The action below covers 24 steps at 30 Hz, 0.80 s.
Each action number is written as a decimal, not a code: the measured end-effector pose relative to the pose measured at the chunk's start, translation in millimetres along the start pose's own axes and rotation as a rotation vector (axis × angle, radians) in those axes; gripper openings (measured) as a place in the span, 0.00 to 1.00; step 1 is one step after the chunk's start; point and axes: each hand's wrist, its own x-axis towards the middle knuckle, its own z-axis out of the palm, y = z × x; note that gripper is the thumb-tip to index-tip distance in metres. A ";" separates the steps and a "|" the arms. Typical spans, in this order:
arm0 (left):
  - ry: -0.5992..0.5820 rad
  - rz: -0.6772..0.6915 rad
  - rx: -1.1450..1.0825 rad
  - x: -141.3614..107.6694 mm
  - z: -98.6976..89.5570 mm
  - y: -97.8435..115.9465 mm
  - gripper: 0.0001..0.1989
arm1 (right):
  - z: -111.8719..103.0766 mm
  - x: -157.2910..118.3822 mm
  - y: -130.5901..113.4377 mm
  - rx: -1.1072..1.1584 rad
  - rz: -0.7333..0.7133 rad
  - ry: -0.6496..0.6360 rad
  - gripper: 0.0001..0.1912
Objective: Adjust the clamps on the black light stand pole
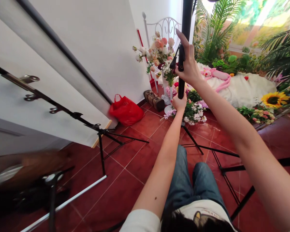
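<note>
A black light stand rises upright in front of me, with a thicker collar partway up its pole. Low on the pole, my left hand is closed around it. Higher up, my right hand holds the pole at the collar, its thumb across the front and its index finger pointing upward. A black cable with a plug hangs beside that thumb. The stand's spread legs show on the floor beyond my knees.
Another black stand leans at left, near a red plastic bag. A white rod lies on the red tiles. Ahead are artificial flowers, a white cloth and a pink plush toy. More tripod legs spread at right.
</note>
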 end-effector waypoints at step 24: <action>-0.283 0.111 -0.083 -14.6 -9.6 -86.6 0.20 | 76.4 -96.6 52.6 0.123 -0.031 -0.002 0.32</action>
